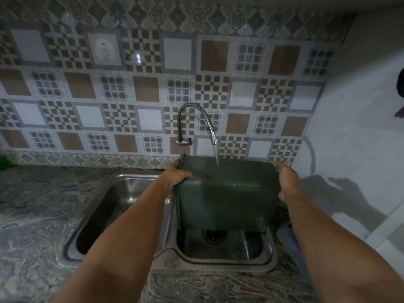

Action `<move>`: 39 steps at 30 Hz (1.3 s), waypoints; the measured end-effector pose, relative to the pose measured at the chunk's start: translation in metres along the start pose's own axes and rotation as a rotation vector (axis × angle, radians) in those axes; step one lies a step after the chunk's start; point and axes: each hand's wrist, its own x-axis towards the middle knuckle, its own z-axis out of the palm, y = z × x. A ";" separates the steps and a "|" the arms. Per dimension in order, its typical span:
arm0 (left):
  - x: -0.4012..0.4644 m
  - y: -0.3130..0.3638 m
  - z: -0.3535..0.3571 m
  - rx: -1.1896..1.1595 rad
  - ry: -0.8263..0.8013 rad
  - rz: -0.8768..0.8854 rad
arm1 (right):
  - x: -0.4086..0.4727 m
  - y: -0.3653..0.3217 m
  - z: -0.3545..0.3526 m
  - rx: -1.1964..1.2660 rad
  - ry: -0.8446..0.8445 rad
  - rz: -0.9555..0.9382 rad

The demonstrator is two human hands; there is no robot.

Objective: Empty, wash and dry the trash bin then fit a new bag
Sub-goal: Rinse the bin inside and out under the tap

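So the biggest thing here is the tiled wall (153, 88), a patchwork of brown, white and checkered squares, with a plain white wall (360, 106) meeting it on the right. Below that runs a grey marbled stone surface (39, 204) with a steel double sink (170, 256) set into it. The left basin (113, 206) is wide and shallow-looking; the right basin (218, 243) is smaller, and you can see its dark drain (215, 235) at the bottom.

The dark green trash bin (225, 193) is held on its side over the right basin, the rim to the left and the base to the right. A bendy metal tap (196, 123) comes out of the wall, and a thin stream of water (216, 156) lands on the bin's upturned side, which looks wet. Can't see inside the bin from here.

Left hand (177, 178) grips the rim end, fingers wrapped over the edge. Right hand (286, 180) clamps the base end, thumb on the near side.

Room-wise: the bin hangs above the right basin's far edge, close under the tap spout. Something green (5, 162) pokes in at the far left edge of the surface, too cropped to identify. A greyish thing (286, 235) sits just right of the sink, partly hidden by the right arm.
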 end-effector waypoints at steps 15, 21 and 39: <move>0.005 -0.006 -0.017 0.223 -0.023 0.091 | -0.004 -0.014 0.005 -0.041 0.036 -0.004; 0.017 -0.024 -0.002 -0.085 0.074 0.160 | -0.003 -0.016 0.005 -0.016 0.007 0.000; 0.037 -0.010 0.005 0.015 0.241 0.196 | 0.043 0.095 -0.027 -0.162 -0.032 0.199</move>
